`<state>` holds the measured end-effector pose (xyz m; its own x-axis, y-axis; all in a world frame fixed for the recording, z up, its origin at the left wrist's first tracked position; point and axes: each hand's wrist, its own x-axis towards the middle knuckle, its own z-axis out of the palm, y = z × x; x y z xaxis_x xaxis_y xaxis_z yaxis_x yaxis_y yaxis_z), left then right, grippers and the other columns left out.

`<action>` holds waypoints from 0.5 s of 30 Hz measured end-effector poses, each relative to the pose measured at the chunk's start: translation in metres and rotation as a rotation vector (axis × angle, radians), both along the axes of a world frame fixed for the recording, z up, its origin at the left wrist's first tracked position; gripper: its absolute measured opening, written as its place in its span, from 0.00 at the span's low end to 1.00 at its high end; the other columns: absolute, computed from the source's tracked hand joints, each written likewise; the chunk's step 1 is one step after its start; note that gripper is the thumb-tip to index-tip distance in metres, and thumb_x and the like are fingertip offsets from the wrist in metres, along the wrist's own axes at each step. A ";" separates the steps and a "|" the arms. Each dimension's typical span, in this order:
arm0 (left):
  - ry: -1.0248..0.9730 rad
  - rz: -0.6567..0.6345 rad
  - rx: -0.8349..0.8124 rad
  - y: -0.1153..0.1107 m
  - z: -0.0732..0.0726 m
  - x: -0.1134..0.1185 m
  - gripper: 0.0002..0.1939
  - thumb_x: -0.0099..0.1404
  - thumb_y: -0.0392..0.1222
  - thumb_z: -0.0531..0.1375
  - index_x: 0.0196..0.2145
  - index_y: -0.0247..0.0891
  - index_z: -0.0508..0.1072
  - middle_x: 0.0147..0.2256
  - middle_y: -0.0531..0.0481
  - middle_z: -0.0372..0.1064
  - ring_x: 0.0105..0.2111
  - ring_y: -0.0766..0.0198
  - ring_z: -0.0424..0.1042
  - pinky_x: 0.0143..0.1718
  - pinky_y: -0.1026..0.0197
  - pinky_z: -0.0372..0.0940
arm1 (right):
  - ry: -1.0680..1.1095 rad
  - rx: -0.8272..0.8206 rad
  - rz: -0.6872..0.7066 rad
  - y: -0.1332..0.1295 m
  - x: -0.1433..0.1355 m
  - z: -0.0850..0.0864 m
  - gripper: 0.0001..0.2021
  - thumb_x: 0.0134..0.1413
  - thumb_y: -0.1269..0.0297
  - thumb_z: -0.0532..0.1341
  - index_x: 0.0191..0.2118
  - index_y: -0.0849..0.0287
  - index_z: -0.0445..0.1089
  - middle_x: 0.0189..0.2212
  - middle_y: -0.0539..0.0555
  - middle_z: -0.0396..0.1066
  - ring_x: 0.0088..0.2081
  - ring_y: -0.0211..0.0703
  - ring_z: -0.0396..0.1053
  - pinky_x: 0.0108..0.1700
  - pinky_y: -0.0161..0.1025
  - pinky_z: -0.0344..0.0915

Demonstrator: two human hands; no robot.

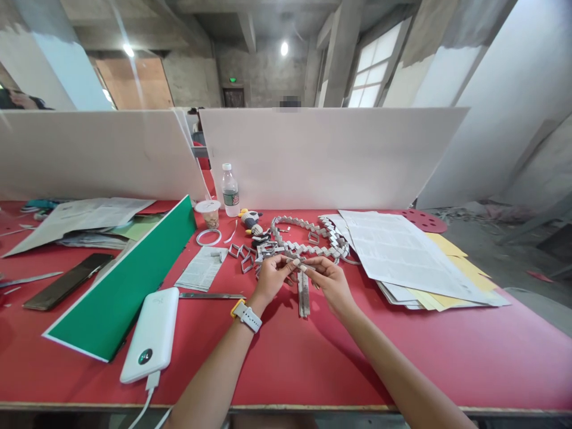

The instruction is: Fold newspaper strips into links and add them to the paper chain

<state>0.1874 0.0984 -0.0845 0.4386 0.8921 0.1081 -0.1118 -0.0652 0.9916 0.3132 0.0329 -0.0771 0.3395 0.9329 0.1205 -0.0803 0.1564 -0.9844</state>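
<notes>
Above the red table [286, 369], my left hand [273, 275] and my right hand [329, 279] meet, fingertips pinching a small greyish folded paper strip between them. Most of that piece is hidden by the fingers. Just below the fingertips a longer, narrow printed paper strip [304, 296] points toward me; whether it joins the pinched piece I cannot tell. Right behind my hands lies a curving zigzag chain of folded paper [333, 235]. Several loose folded paper links [247, 262] lie left of it. A watch with a pale strap [250, 317] is on my left wrist.
Left are a metal ruler [210, 295], white power bank [154, 333], upright green board [134, 286] and newspaper piece [202, 268]. A lidded cup [208, 214], bottle [231, 193] and small toy [251, 220] stand before the white partition [330, 155]. Stacked papers [406, 256] lie right.
</notes>
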 end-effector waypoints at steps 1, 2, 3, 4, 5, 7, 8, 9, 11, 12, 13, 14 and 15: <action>0.025 0.007 0.034 -0.001 0.000 0.000 0.19 0.53 0.55 0.62 0.28 0.34 0.69 0.22 0.53 0.69 0.17 0.69 0.67 0.18 0.66 0.61 | -0.014 0.008 -0.009 0.000 0.000 -0.001 0.16 0.36 0.54 0.69 0.29 0.60 0.71 0.18 0.47 0.66 0.19 0.29 0.52 0.20 0.31 0.48; 0.062 0.029 0.099 -0.002 0.000 0.000 0.18 0.55 0.54 0.60 0.27 0.34 0.69 0.22 0.53 0.68 0.18 0.69 0.67 0.19 0.66 0.61 | -0.031 0.013 -0.020 0.000 -0.001 -0.003 0.16 0.37 0.54 0.69 0.30 0.60 0.71 0.18 0.47 0.65 0.18 0.29 0.52 0.19 0.31 0.49; 0.118 0.066 0.204 -0.003 -0.001 -0.001 0.16 0.58 0.53 0.58 0.27 0.35 0.68 0.22 0.53 0.68 0.19 0.68 0.67 0.20 0.66 0.61 | -0.051 0.014 -0.034 0.000 -0.001 -0.004 0.16 0.38 0.53 0.69 0.30 0.60 0.71 0.17 0.47 0.65 0.17 0.29 0.52 0.19 0.31 0.49; 0.190 0.114 0.344 -0.004 -0.002 -0.001 0.14 0.60 0.50 0.57 0.27 0.35 0.67 0.22 0.53 0.67 0.21 0.68 0.67 0.22 0.65 0.62 | -0.070 0.013 -0.049 0.000 -0.002 -0.005 0.16 0.39 0.53 0.68 0.30 0.60 0.71 0.17 0.47 0.66 0.17 0.30 0.53 0.18 0.31 0.50; 0.277 0.167 0.503 -0.006 -0.003 -0.002 0.13 0.62 0.48 0.55 0.26 0.36 0.67 0.23 0.52 0.67 0.23 0.67 0.68 0.25 0.65 0.62 | -0.088 0.014 -0.063 -0.001 -0.003 -0.007 0.16 0.40 0.52 0.67 0.31 0.60 0.71 0.18 0.48 0.67 0.17 0.31 0.55 0.18 0.31 0.52; 0.465 0.246 0.799 -0.009 -0.006 -0.003 0.11 0.64 0.42 0.53 0.27 0.36 0.68 0.25 0.50 0.67 0.27 0.66 0.68 0.29 0.64 0.62 | -0.118 0.032 -0.081 -0.002 -0.006 -0.009 0.17 0.42 0.51 0.65 0.34 0.60 0.72 0.22 0.52 0.71 0.20 0.35 0.63 0.22 0.34 0.60; 0.549 0.262 0.901 -0.011 -0.007 -0.003 0.10 0.64 0.40 0.52 0.28 0.36 0.69 0.27 0.49 0.68 0.28 0.65 0.68 0.29 0.64 0.61 | -0.129 0.046 -0.082 -0.002 -0.007 -0.010 0.17 0.44 0.51 0.64 0.36 0.60 0.72 0.26 0.53 0.73 0.24 0.39 0.67 0.26 0.36 0.65; 0.616 0.270 0.968 -0.011 -0.007 -0.004 0.10 0.65 0.39 0.51 0.29 0.36 0.69 0.28 0.49 0.68 0.29 0.65 0.68 0.29 0.65 0.61 | -0.133 0.060 -0.076 -0.002 -0.008 -0.011 0.18 0.45 0.52 0.64 0.39 0.59 0.72 0.30 0.55 0.75 0.30 0.43 0.71 0.31 0.39 0.67; 0.702 0.279 1.028 -0.012 -0.007 -0.005 0.11 0.66 0.38 0.50 0.32 0.37 0.71 0.30 0.48 0.68 0.30 0.65 0.69 0.29 0.65 0.61 | -0.121 0.072 -0.042 -0.002 -0.010 -0.011 0.21 0.45 0.53 0.64 0.45 0.57 0.72 0.38 0.56 0.75 0.41 0.48 0.72 0.42 0.43 0.68; 0.726 0.282 1.037 -0.011 -0.006 -0.006 0.11 0.66 0.38 0.49 0.34 0.37 0.71 0.30 0.48 0.68 0.30 0.65 0.69 0.30 0.66 0.61 | -0.107 0.063 -0.022 -0.002 -0.010 -0.012 0.21 0.45 0.54 0.64 0.46 0.56 0.71 0.41 0.56 0.74 0.45 0.50 0.70 0.46 0.44 0.66; 0.745 0.286 1.040 -0.011 -0.005 -0.007 0.12 0.67 0.38 0.49 0.36 0.38 0.72 0.31 0.48 0.69 0.31 0.65 0.69 0.30 0.66 0.61 | -0.087 0.047 -0.002 -0.001 -0.010 -0.012 0.22 0.44 0.55 0.64 0.47 0.56 0.71 0.43 0.56 0.74 0.49 0.51 0.68 0.50 0.45 0.64; 0.762 0.281 1.044 -0.011 -0.004 -0.008 0.13 0.67 0.38 0.48 0.39 0.38 0.72 0.32 0.48 0.69 0.31 0.65 0.69 0.30 0.66 0.62 | -0.060 0.027 0.013 -0.001 -0.010 -0.012 0.22 0.44 0.55 0.65 0.47 0.55 0.71 0.45 0.55 0.73 0.51 0.51 0.67 0.53 0.46 0.62; 0.783 0.268 1.053 -0.010 -0.003 -0.008 0.14 0.68 0.39 0.48 0.43 0.38 0.71 0.32 0.48 0.69 0.31 0.65 0.70 0.30 0.65 0.62 | -0.026 0.007 0.021 -0.001 -0.010 -0.012 0.21 0.44 0.56 0.64 0.47 0.55 0.72 0.46 0.55 0.72 0.53 0.51 0.65 0.55 0.47 0.60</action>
